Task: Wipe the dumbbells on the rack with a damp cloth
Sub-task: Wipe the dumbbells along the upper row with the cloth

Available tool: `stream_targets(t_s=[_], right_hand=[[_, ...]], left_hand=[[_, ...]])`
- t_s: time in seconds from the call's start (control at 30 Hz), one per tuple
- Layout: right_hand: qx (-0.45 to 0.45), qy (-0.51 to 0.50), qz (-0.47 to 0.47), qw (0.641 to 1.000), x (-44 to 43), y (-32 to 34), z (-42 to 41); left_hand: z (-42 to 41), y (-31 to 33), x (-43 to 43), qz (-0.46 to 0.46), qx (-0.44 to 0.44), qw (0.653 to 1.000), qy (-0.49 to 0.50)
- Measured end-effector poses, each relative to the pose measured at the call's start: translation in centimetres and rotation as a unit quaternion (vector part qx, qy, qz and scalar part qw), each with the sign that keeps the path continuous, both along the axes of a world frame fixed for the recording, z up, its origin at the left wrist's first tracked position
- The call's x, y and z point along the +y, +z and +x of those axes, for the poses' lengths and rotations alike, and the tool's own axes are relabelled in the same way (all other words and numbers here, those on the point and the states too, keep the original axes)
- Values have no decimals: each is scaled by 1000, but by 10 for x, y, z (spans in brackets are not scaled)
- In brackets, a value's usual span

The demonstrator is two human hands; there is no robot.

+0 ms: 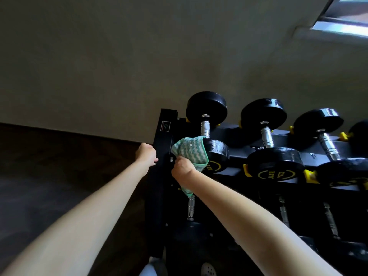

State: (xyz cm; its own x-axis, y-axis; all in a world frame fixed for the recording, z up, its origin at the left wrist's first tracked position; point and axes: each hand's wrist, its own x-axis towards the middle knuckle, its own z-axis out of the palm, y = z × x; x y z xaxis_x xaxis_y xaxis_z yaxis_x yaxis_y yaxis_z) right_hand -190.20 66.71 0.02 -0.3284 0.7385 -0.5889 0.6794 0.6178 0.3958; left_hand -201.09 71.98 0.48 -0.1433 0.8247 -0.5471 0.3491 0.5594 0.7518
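Black rack post (pixel 164 140) stands leftmost, and our left hand (pixel 147 154) curls round its edge, bracing. Just right of it, our right hand (pixel 183 169) clutches the green-and-white cloth (pixel 189 149), which lies against the near head of the leftmost dumbbell (pixel 206 126); its handle runs near to far, so we judge the wipe goes away along it.

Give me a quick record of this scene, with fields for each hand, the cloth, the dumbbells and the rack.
left hand: grips the end post of the rack
right hand: holds the cloth
cloth: green and white, against the near end of the leftmost top dumbbell
other dumbbells: black, metal handles, resting in rows
rack: black, with yellow cradles
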Motion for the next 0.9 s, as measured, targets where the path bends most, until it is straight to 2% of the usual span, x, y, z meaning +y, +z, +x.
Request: stream_targets(t_s=[0.13, 0.23, 0.33, 0.4, 0.43, 0.47, 0.5, 0.57, 0.6, 0.63, 0.67, 0.77, 0.8, 0.87, 0.9], right_hand=[[39, 10, -20, 999, -14, -6, 15], [137, -78, -43, 987, -29, 7, 35], [276, -214, -54, 936, -40, 30, 58], [364, -288, -63, 884, -46, 44, 76], [423, -328, -73, 842, -49, 50, 86], [492, -372, -86, 782, -52, 55, 96], [572, -417, -98, 700, -55, 60, 105], [722, -489, -117, 474, -63, 70, 123], [770, -499, -131, 375, -66, 75, 131], [801, -494, -147, 305, -70, 79, 140], [822, -482, -164, 254, -73, 83, 145], [866, -435, -199, 147, -78, 90, 160], [873, -428, -201, 122, -80, 92, 164], [878, -427, -185, 111, -81, 94, 176], [878, -425, -176, 129, -82, 95, 184]], left_hand=[[11, 7, -8, 2, -15, 1000, 4], [23, 14, -17, 5, -49, 999, 6], [44, 26, -31, 18, -114, 993, -4], [57, 35, -38, 29, -144, 989, -8], [62, 40, -41, 38, -151, 988, -16], [67, 44, -44, 51, -159, 986, -27], [70, 47, -46, 65, -169, 983, -44], [78, 57, -53, 83, -194, 974, -87], [83, 63, -56, 73, -217, 966, -118], [88, 68, -59, 52, -244, 956, -156], [92, 73, -61, 31, -272, 942, -195], [103, 83, -64, -7, -293, 916, -273], [106, 87, -67, -19, -283, 912, -295], [110, 93, -74, -16, -248, 906, -342], [112, 96, -78, -7, -226, 909, -351]])
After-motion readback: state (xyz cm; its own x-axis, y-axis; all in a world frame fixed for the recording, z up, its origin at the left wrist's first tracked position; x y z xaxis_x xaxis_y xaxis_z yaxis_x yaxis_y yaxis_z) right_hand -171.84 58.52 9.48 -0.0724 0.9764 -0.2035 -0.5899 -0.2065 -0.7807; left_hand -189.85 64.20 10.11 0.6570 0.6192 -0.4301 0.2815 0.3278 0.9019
